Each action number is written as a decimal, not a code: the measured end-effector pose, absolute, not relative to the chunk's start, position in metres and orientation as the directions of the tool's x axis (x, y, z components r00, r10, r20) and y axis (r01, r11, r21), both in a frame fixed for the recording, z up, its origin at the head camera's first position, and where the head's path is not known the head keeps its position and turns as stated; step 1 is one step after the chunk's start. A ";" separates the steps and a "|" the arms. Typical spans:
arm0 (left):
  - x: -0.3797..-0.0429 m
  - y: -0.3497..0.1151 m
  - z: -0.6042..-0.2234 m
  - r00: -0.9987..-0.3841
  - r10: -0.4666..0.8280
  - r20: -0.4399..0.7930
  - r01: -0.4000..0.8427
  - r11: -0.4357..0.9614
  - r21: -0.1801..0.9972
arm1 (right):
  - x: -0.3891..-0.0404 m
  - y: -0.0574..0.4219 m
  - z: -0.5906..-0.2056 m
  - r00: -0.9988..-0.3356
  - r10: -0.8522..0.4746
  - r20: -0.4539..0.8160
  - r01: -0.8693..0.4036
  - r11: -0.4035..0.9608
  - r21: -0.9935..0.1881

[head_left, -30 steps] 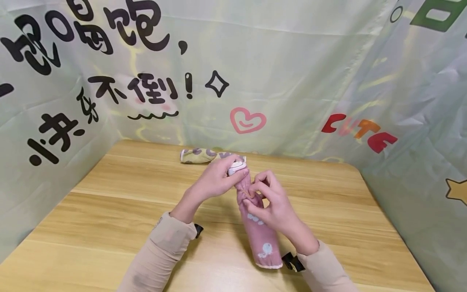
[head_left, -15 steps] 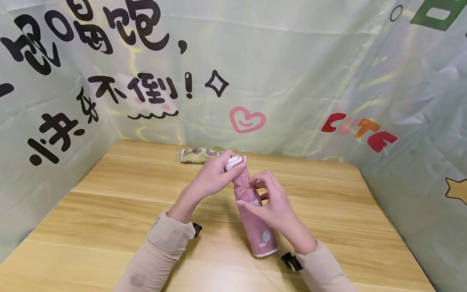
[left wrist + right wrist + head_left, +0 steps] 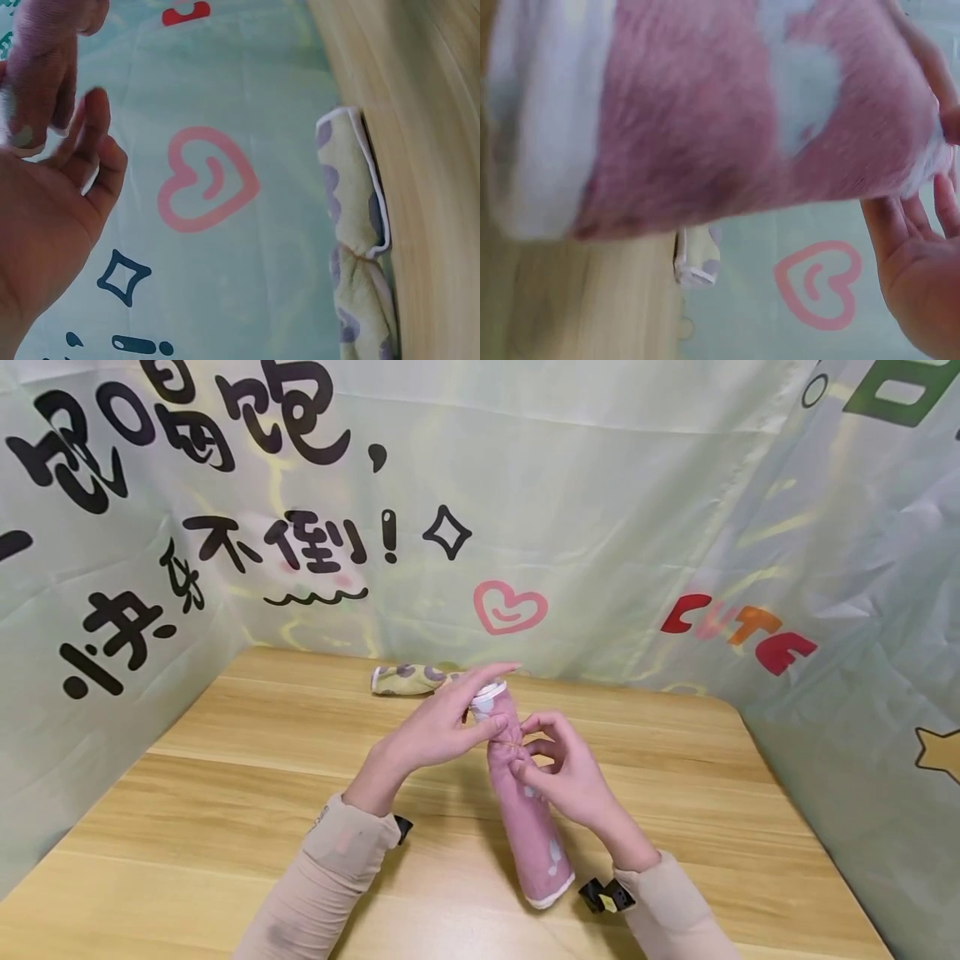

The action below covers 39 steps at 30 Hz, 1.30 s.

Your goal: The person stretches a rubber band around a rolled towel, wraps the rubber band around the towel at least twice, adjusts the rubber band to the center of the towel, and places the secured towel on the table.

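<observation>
A pink towel (image 3: 528, 843) with pale blue patches and white edging is rolled into a tube, with a thin tan band (image 3: 508, 743) around its upper part. My left hand (image 3: 438, 718) holds the top end, its thumb on the near side and its index finger stretched out over the end. My right hand (image 3: 570, 768) pinches the towel at the band, thumb and fingertips together. In the right wrist view the towel (image 3: 697, 112) fills the upper part, and my left hand (image 3: 922, 285) reaches it from below. The left wrist view shows my left hand (image 3: 45, 240) at the left edge.
A second rolled towel, yellow with purple spots (image 3: 405, 680), lies near the back of the wooden table (image 3: 262, 777), tied in its middle. Printed fabric walls (image 3: 600, 510) stand behind and at both sides.
My left index finger has lifted from the towel's end and straightened. My right fingertips have closed in at the band. The towel has turned slightly, its lower end tilting.
</observation>
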<state>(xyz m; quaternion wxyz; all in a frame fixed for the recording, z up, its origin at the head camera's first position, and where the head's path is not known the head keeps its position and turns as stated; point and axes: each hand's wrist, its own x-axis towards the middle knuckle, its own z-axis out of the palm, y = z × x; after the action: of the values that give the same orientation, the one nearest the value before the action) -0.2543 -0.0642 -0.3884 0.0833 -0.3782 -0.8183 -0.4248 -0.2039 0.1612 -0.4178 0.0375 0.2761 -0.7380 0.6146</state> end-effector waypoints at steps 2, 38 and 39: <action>-0.255 -0.065 -0.389 -0.687 0.563 0.459 0.687 0.298 0.663 | -0.204 0.162 -0.418 -0.842 -0.387 0.376 -0.422 0.039 -0.906; -0.244 -0.029 -0.398 -0.844 0.379 0.380 0.414 0.008 0.910 | -0.207 0.146 -0.434 -0.518 -0.272 0.811 -0.785 0.528 -0.324; -0.244 -0.029 -0.399 -0.845 0.380 0.376 0.410 0.009 0.912 | -0.207 0.146 -0.434 -0.519 -0.272 0.810 -0.785 0.526 -0.327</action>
<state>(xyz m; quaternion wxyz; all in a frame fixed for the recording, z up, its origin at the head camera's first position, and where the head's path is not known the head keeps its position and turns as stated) -0.2439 -0.0289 -0.3987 0.0115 -0.2783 -0.7103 -0.6465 -0.2072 0.1459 -0.4341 0.3603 0.3324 -0.7956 0.3559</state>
